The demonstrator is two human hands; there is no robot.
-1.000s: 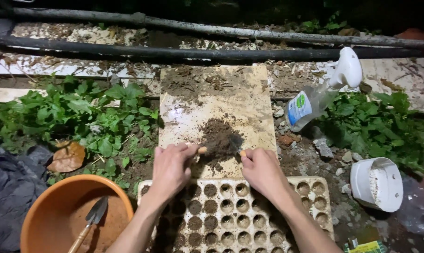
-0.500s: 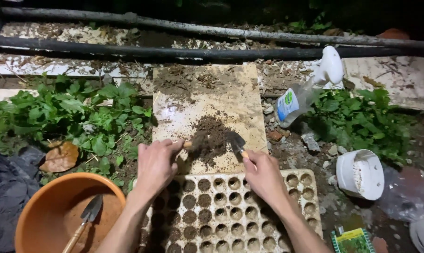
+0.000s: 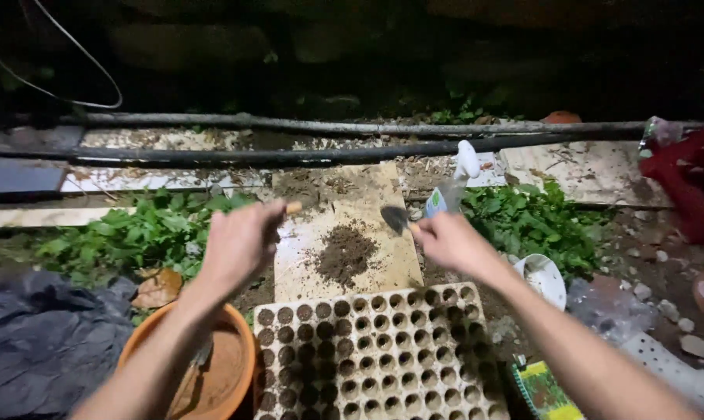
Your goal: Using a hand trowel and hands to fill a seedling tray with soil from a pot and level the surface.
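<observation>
Both hands raised over the soil board, each gripping a small tool.

The right hand is closed on a trowel; the left hand is closed on a wooden handle. Below lie the soil pile on the board, and the seed tray.
</observation>
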